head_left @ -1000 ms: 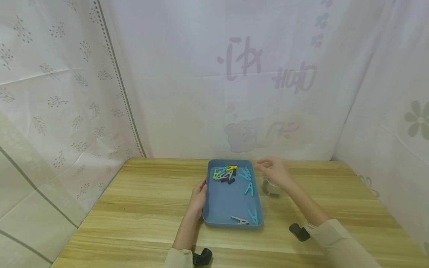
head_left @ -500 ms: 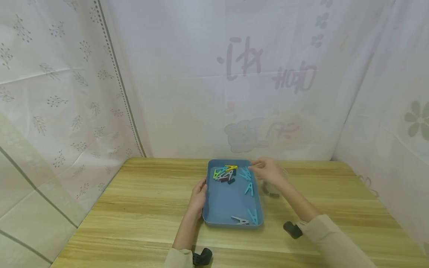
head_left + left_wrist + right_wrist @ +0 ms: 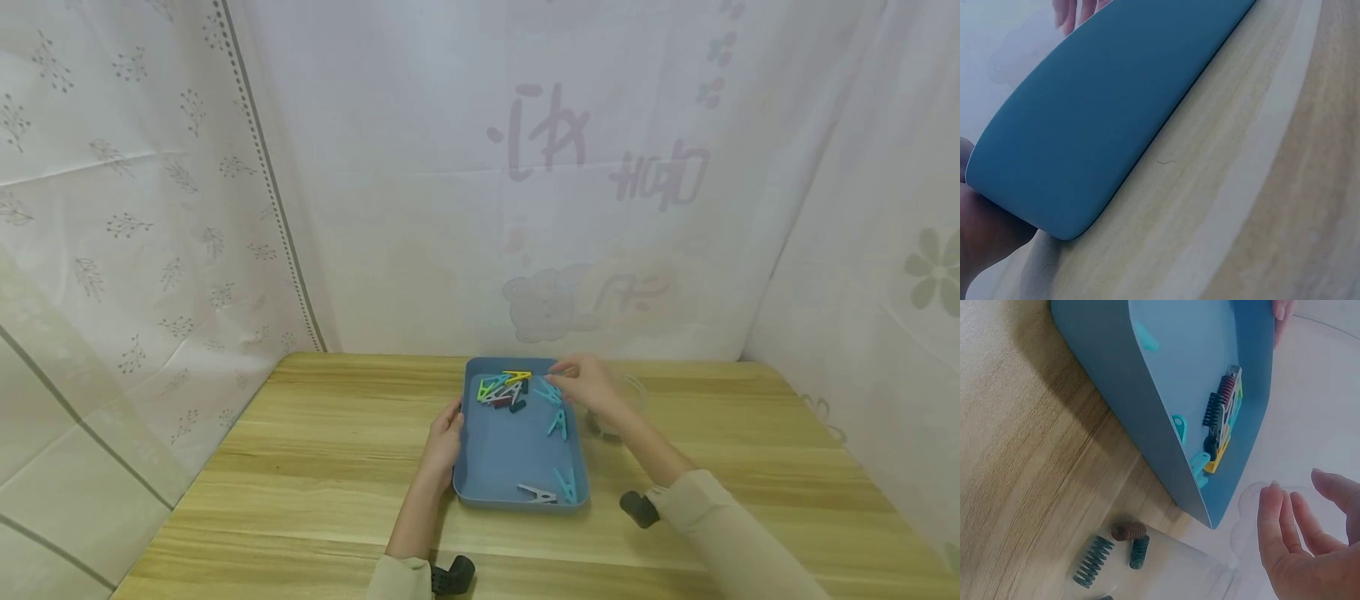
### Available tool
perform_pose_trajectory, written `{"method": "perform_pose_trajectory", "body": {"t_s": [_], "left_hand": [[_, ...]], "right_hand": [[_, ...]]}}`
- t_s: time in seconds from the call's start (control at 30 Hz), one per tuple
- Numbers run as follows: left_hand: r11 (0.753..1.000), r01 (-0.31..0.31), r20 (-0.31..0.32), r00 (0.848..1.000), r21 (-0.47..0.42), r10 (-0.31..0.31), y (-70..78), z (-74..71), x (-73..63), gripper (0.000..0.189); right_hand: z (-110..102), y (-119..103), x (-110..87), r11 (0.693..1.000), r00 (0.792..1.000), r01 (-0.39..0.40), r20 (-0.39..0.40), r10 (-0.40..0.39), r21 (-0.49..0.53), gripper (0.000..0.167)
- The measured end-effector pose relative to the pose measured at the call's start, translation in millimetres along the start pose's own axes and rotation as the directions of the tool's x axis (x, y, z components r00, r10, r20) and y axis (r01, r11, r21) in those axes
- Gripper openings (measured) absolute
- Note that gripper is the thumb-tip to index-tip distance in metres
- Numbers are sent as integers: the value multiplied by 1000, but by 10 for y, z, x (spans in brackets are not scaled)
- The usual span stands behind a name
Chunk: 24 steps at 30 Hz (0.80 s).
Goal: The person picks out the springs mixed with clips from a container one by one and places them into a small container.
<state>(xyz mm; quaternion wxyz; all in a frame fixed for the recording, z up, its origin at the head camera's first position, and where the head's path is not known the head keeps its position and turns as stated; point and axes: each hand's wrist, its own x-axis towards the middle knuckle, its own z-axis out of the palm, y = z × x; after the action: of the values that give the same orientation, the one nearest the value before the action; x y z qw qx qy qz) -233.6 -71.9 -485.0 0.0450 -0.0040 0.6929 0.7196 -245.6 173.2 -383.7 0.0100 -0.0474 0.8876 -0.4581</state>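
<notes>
My left hand (image 3: pixel 444 442) grips the left side of a blue tray (image 3: pixel 498 454), thumb at the rim. My right hand (image 3: pixel 595 390) hovers over the tray's far right corner, near several turquoise clothespins (image 3: pixel 558 423). In the right wrist view the right hand (image 3: pixel 1300 559) has its thumb apart from its fingers, nothing between them. At the tray's far left lie a yellow clothespin (image 3: pixel 517 377), green and grey ones, and dark and red coil springs (image 3: pixel 1226 390). A grey clothespin (image 3: pixel 538 494) lies at the near edge.
Right of the tray stands a clear jar (image 3: pixel 636 392), partly hidden behind my right forearm. Dark and brown springs (image 3: pixel 1093 562) lie inside it. The wooden table (image 3: pixel 337 467) meets a printed curtain (image 3: pixel 420 250) at the back.
My right hand has moved left, from beside the tray to above its far right corner. The left hand and the tray have stayed in place.
</notes>
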Motion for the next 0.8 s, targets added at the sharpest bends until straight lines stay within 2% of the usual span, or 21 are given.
{"method": "perform_pose_trajectory", "body": {"t_s": [0.33,0.5,0.8], "left_hand": [[1000,-2,-2,1000,6,2,-7,5,6,49],[1000,-3,-4,1000,0,3,-6,7,9,49],[1000,-10,-5,1000,-11,9,12,11,17,49]], "right_hand": [[114,24,107,999,1000,24,19,-23,-34,33],[176,51,142,1000,999,5,47,-4,-14,33],[282,118,202,998,998,-14,59,18,-63,32]]}}
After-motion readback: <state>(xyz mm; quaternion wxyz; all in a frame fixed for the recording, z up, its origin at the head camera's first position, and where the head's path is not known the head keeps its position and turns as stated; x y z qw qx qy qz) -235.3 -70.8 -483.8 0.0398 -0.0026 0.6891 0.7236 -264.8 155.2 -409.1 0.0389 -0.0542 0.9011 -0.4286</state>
